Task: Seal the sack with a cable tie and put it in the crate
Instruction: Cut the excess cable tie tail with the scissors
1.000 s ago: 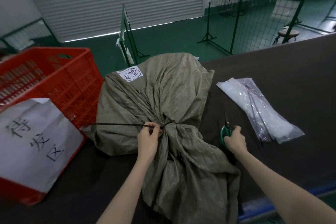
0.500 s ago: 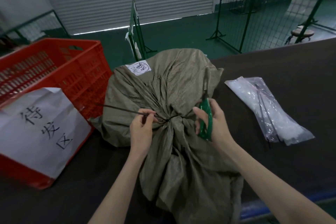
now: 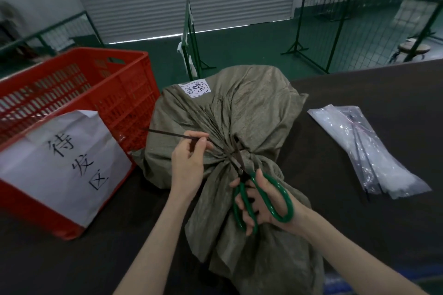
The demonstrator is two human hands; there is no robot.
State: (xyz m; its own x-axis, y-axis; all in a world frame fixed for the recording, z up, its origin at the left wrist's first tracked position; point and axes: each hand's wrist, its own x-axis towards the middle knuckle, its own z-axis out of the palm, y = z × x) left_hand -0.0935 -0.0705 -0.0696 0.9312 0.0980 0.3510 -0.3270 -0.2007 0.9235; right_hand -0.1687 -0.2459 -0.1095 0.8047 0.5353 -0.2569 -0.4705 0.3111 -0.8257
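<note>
An olive-grey sack (image 3: 249, 108) lies on the dark table, its neck gathered and cinched by a black cable tie (image 3: 172, 135). The tie's long tail sticks out to the left. My left hand (image 3: 189, 163) pinches that tail close to the gathered neck. My right hand (image 3: 261, 203) grips green-handled scissors (image 3: 278, 194), whose dark blades point up at the tie beside the knot. The red crate (image 3: 129, 84) stands at the left, touching the sack.
A white paper sign (image 3: 62, 165) with handwritten characters hangs on the crate's front. A clear plastic bag (image 3: 374, 151) with spare cable ties lies on the table (image 3: 374, 223) to the right. Green mesh fences (image 3: 374, 19) and a stool stand on the floor beyond.
My right hand picked the scissors up from the table and brought them to the sack's neck, blades now at the tie. My left hand kept hold of the tie's tail.
</note>
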